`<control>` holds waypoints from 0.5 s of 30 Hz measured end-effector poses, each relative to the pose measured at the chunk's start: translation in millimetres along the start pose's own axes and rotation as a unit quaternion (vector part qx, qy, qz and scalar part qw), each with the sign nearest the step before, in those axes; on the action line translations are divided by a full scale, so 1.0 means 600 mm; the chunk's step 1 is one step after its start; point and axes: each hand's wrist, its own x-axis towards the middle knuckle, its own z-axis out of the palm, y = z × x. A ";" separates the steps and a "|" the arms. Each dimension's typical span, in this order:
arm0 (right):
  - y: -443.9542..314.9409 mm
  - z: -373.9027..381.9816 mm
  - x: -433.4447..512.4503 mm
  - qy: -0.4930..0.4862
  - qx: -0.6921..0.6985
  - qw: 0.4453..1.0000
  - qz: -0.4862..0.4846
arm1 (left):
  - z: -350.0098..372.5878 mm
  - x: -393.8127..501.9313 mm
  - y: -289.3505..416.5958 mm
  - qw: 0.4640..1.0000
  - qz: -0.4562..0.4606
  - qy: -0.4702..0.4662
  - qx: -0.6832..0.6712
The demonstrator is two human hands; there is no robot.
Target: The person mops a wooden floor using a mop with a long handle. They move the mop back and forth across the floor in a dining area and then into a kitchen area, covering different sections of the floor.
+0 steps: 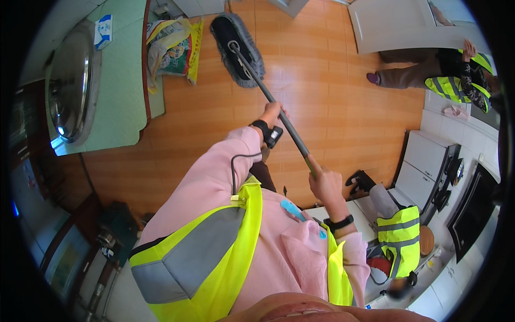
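A flat dust mop with a grey fringed head [237,50] lies on the orange wood-look floor ahead of me. Its long grey pole [295,135] slants back toward my body. Partway down the pole, my left hand [273,112] is closed around it. My right hand [326,183] grips the upper end, one finger stretched along the shaft. Each wrist wears a black strap, and the left one carries a small device with a cable running up the pink sleeve.
Printed plastic bags [175,54] stand beside a green counter [116,100] holding a large metal lid [70,84]. One person [450,80] stands by a white door [390,26] at right. Another, in a yellow vest [398,237], is at the kitchen counter near a gas stove [452,173].
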 end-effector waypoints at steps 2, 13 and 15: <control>-0.016 0.002 0.015 0.001 0.002 1.000 -0.025 | -0.015 -0.008 0.021 0.999 0.019 0.031 0.020; 0.024 -0.010 -0.111 -0.073 -0.054 0.993 -0.073 | -0.070 -0.097 -0.105 0.982 -0.049 -0.008 0.182; 0.028 -0.015 -0.148 -0.083 -0.066 0.990 -0.094 | -0.084 -0.133 -0.147 0.983 -0.052 -0.016 0.175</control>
